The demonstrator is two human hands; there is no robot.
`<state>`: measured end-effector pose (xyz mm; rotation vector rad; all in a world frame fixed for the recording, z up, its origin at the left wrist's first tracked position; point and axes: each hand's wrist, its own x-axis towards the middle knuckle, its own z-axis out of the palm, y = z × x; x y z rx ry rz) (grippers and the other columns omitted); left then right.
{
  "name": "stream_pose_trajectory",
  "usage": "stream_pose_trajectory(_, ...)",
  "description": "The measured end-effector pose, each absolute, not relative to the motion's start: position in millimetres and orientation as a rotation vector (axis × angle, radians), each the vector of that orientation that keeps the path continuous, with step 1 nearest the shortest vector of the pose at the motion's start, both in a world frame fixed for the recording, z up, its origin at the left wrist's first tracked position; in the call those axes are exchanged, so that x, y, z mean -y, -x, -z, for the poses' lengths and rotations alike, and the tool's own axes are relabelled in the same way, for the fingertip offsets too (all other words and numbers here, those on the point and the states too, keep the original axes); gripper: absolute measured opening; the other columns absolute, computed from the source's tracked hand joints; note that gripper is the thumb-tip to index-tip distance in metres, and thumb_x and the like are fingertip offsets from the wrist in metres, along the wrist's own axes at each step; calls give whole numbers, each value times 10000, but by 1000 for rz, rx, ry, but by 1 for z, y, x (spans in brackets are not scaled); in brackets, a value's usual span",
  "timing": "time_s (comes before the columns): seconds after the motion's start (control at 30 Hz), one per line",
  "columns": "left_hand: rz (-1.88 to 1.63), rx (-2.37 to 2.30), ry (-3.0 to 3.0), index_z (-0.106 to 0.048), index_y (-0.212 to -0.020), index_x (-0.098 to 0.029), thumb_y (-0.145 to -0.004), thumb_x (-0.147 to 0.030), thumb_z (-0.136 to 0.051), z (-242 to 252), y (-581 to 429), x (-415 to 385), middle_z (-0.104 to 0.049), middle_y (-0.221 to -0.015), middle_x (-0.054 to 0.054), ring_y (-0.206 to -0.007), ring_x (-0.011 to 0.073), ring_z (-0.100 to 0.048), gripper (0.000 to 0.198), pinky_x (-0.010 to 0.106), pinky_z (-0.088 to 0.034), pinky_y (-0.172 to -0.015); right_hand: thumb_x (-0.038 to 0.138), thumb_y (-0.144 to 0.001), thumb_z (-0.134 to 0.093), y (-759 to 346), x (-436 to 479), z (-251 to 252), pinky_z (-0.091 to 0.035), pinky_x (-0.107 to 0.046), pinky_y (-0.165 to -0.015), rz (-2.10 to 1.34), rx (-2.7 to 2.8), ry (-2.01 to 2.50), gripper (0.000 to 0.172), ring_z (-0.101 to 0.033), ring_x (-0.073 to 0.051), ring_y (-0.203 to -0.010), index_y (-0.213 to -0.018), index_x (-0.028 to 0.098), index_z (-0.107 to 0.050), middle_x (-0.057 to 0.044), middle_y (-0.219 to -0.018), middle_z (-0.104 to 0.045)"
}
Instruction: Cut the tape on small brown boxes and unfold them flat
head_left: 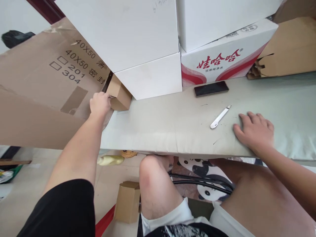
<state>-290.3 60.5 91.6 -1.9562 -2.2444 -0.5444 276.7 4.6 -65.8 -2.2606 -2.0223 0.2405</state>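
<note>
My left hand point(100, 103) reaches to the far left of the covered table. Its fingers are closed at the near-left edge of a small brown cardboard box point(120, 93); the fingertips are partly hidden there. The small box stands between a large printed carton and a white box. My right hand point(256, 130) lies flat on the pale green table cover point(158, 128), fingers spread, holding nothing. To its left is a white utility knife point(220, 117), lying at a slant. A black phone point(211, 89) lies farther back.
White boxes point(158, 77) are stacked at the back, beside a red-and-white printed carton point(228, 59). An open brown carton point(288, 49) is at the right. The large carton point(49, 92) fills the left side. Below, another small cardboard box point(127, 200) stands on the floor.
</note>
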Motion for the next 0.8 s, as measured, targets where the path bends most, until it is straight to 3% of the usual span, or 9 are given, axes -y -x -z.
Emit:
stream_pose_trajectory(0.13,348,2188,1896,-660,-951,-192,-1031,-376,-451,-88,248,-15,-631,-838,22,-996,264,-582,290,536,-335,-1050,474,-1029,-270,-277,-1,60,-312,-616,-1204,-257,2024,2176,670,-368,-459,-1515,-1454,46,-560,-297,-1586,-450)
stream_pose_trajectory(0.2,218,2096,1918,-669,-920,-205,-1013,-348,-483,-85,218,6,-668,-805,19,-891,246,-620,252,498,-381,-996,489,-1027,-293,-278,0,59,-325,-630,-1188,-253,2024,2139,672,-381,-477,-1505,-1436,37,-577,-319,-1566,-464)
stream_pose_trajectory(0.33,152,1992,2069,-720,-946,-226,-1000,-364,-534,-82,141,36,-761,-889,55,-885,271,-695,237,416,-453,-829,499,-1006,-369,-284,-4,66,-356,-654,-1151,-211,1991,2079,630,-435,-501,-1465,-1367,56,-634,-331,-1511,-521)
stream_pose_trajectory(0.43,36,1968,2207,-732,-958,-200,-1005,-329,-533,-85,75,44,-781,-899,94,-852,315,-729,241,390,-446,-657,433,-969,-468,-286,-4,77,-382,-673,-1126,-147,1972,1938,491,-535,-494,-1386,-1237,92,-698,-314,-1403,-621)
stream_pose_trajectory(0.57,124,1977,2304,-725,-945,-175,-1006,-231,-523,-91,-3,39,-762,-852,111,-791,304,-740,219,370,-461,-624,298,-876,-613,-269,18,70,-534,-581,-1024,-160,1957,1486,324,-679,-414,-1213,-1165,169,-684,-248,-1246,-709)
stream_pose_trajectory(0.67,260,1933,2426,-715,-913,-168,-994,-199,-544,-92,-45,33,-738,-805,116,-742,293,-727,193,369,-464,-615,231,-872,-626,-242,40,43,-579,-528,-990,-183,1950,1088,453,-681,-330,-1207,-1321,254,-573,-161,-1307,-670)
stream_pose_trajectory(0.8,426,1902,2608,-708,-927,-176,-976,-144,-516,-93,-74,35,-734,-818,98,-742,266,-711,200,360,-455,-626,149,-856,-637,-217,46,8,-566,-506,-1035,-162,1870,931,592,-636,-294,-1289,-1405,312,-486,-115,-1383,-624)
